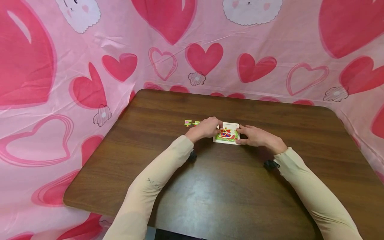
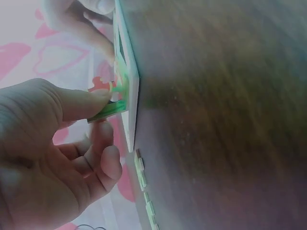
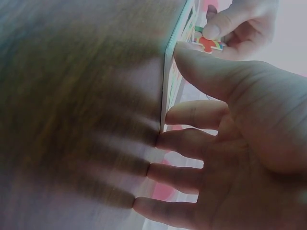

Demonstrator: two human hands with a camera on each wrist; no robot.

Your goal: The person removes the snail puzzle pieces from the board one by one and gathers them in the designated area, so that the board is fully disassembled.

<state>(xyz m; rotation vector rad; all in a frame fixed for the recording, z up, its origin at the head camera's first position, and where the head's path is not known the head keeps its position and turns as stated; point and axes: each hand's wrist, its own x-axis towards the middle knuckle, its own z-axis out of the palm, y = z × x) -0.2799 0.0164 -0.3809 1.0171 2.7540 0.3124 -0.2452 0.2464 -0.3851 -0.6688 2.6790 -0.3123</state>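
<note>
A small jigsaw puzzle tray (image 1: pixel 231 124) with a white border and a colourful picture lies between the two hands on the table. My left hand (image 1: pixel 207 128) pinches a puzzle piece (image 2: pixel 106 111), green with red, between thumb and fingers. In the left wrist view, this piece is tilted, its edge close over the tray's picture. On the right side, my right hand (image 1: pixel 256 136) steadies the tray with its thumb at the near corner. Its other fingers (image 3: pixel 180 177) are spread, with fingertips at the tray's side and on the tabletop.
Loose puzzle pieces (image 1: pixel 188 123) lie on the brown wooden table (image 1: pixel 204 186) left of the tray, partly hidden behind my left hand. A pink cloth (image 1: pixel 168 30) printed with hearts hangs behind the table and along its sides.
</note>
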